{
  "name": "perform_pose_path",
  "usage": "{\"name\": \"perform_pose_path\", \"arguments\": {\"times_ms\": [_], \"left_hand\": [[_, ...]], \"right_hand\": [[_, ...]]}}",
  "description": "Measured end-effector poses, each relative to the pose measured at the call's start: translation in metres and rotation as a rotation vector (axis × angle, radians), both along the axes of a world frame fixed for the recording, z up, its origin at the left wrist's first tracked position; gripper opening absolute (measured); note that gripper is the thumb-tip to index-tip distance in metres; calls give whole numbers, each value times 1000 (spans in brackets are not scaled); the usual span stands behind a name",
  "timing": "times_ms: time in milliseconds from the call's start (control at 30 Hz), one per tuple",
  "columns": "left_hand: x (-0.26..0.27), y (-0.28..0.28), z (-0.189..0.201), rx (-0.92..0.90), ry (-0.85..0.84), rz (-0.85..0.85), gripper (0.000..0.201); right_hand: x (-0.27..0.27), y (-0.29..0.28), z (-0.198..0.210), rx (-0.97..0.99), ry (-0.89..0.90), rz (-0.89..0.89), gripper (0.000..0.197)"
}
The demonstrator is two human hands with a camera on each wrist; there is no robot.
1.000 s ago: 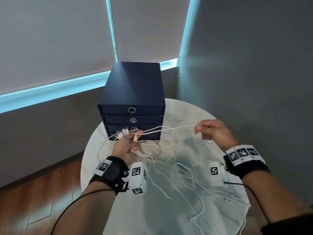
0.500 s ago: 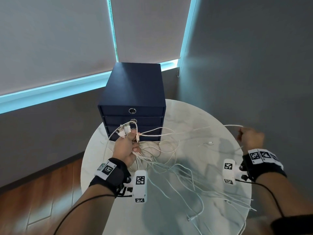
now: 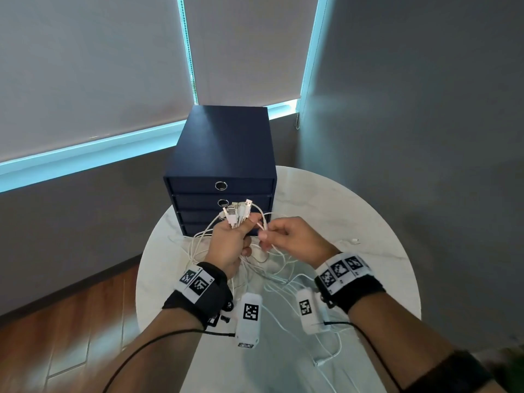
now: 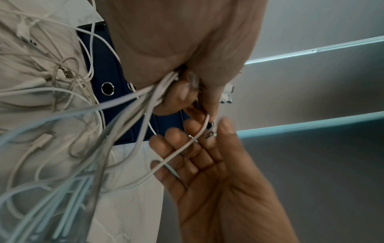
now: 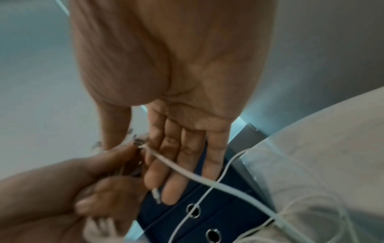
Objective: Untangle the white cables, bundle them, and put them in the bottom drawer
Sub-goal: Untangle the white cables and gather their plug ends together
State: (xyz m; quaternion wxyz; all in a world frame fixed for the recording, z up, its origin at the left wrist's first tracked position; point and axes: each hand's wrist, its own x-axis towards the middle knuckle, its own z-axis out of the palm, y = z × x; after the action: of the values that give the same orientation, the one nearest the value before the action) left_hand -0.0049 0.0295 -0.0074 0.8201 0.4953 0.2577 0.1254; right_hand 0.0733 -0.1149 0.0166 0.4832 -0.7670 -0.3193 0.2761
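Left hand [image 3: 231, 245] is fisted round a bunch of the white cables [image 3: 256, 269], USB plugs [image 3: 237, 215] sticking up out of the top, while the right hand [image 3: 295, 241] sits just beside it, one strand running across its mostly straight fingers [image 4: 188, 148] up to the thumb (whether it's actually pinched, can't tell). Everything else trails in a messy tangle over the round marble bench [image 3: 354, 222], right in front of the navy drawer unit [image 3: 224, 154], drawers all shut.

Showing smooth white plastic cables [image 3: 272, 268], matt navy drawer box [image 3: 224, 143] with shiny metal rings [image 3: 221, 185], glossy marble-look table [image 3: 354, 211].
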Motion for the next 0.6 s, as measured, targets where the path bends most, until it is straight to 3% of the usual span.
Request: {"name": "perform_pose_path", "arguments": {"times_ms": [133, 333, 467, 600], "left_hand": [[-2, 8, 6, -155, 8, 35, 14], [-3, 40, 0, -513, -19, 145, 17], [-4, 44, -8, -533, 2, 170, 21], [-1, 31, -6, -442, -19, 161, 16]], "right_hand": [[-6, 17, -8, 63, 38, -120, 25], [2, -11, -3, 189, 189, -232, 25], [23, -43, -6, 316, 286, -355, 28], [36, -67, -9, 322, 274, -414, 28]]}}
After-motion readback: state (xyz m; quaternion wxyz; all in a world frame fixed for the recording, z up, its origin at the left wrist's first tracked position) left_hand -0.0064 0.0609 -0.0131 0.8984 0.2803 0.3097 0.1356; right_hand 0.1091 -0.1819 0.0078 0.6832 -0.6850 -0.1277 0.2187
